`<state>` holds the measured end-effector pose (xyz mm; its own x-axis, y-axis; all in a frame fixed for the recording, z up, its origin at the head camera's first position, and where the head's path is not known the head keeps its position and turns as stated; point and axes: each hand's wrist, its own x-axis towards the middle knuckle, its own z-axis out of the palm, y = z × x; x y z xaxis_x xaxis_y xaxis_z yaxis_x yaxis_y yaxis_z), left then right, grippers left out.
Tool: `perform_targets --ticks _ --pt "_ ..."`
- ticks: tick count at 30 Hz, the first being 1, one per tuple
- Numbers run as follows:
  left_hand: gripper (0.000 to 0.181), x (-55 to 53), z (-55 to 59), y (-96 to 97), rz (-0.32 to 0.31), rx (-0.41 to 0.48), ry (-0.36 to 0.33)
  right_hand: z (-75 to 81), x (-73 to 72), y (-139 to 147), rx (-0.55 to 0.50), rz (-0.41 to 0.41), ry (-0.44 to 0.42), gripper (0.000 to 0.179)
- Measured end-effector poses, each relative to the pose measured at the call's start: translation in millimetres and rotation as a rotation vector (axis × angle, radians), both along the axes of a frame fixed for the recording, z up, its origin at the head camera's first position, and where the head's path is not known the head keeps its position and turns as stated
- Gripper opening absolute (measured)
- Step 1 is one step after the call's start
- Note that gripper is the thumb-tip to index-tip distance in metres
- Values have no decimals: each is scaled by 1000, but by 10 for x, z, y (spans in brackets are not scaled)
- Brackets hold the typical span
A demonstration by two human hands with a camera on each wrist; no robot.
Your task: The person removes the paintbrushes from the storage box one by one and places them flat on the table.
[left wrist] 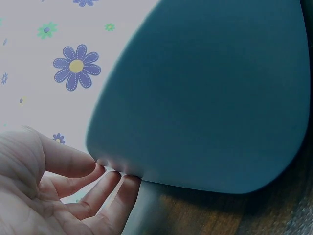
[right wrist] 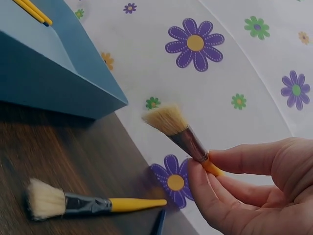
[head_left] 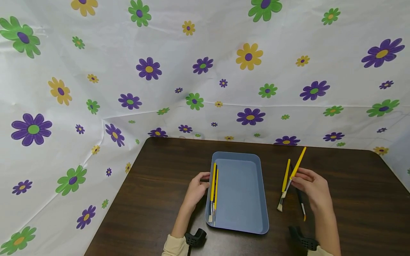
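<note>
A paintbrush with a yellow handle and pale bristles (right wrist: 168, 120) is pinched between the thumb and fingers of my right hand (head_left: 312, 188), bristles toward me in the head view. Beneath it on the table lie another yellow-handled brush (head_left: 286, 176) and a dark-handled brush (head_left: 300, 201) with an orange-tan tip. My left hand (head_left: 196, 190) touches the left side of a blue-grey tray (head_left: 240, 192), its fingertips and thumb against the wall in the left wrist view. Along the tray's left inner side lie yellow-handled brushes, a wider one (head_left: 213, 183) and a thinner one (head_left: 216, 190).
The dark wooden table (head_left: 153, 185) carries everything. A white flowered sheet (head_left: 179, 46) hangs behind it and along its left side. Black wrist-worn devices (head_left: 196, 237) sit at both cuffs.
</note>
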<state>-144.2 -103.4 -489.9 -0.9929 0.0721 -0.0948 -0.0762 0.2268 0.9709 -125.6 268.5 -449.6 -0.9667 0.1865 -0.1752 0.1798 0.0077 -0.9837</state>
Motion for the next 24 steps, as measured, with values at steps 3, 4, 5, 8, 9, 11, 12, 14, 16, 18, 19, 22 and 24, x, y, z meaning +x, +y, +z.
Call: perform_targets --ticks 3,4,5,8,9,11,12,14,16,18,19,22,24 --pt "42 3 8 0 1 -7 -5 -16 3 40 14 7 -9 58" --pt "42 4 12 0 1 -8 -5 -21 6 54 28 12 -14 58" --pt "41 6 18 1 1 -8 -6 -28 9 69 48 17 -22 58" --pt "42 16 31 3 -2 -3 -1 -49 22 127 104 43 -44 58" --pt "42 17 35 3 -2 0 1 -57 27 148 122 52 -49 58" --pt "42 18 41 5 -4 1 7 -79 39 204 131 78 -47 57" --pt "42 19 42 5 -4 4 9 -89 45 233 120 87 -42 58" --pt "42 18 43 7 -5 6 10 -109 57 292 107 104 -39 58" --pt "41 20 43 7 -7 7 13 -121 72 350 103 119 -42 58" --pt "41 21 45 7 -7 11 13 -125 81 396 129 129 -59 58" --pt "41 20 45 6 -7 12 14 -126 81 418 144 134 -71 57" --pt "41 19 44 4 -7 14 16 -124 76 470 183 162 -105 55" --pt "41 16 40 1 -8 16 17 -124 70 497 207 184 -128 54"
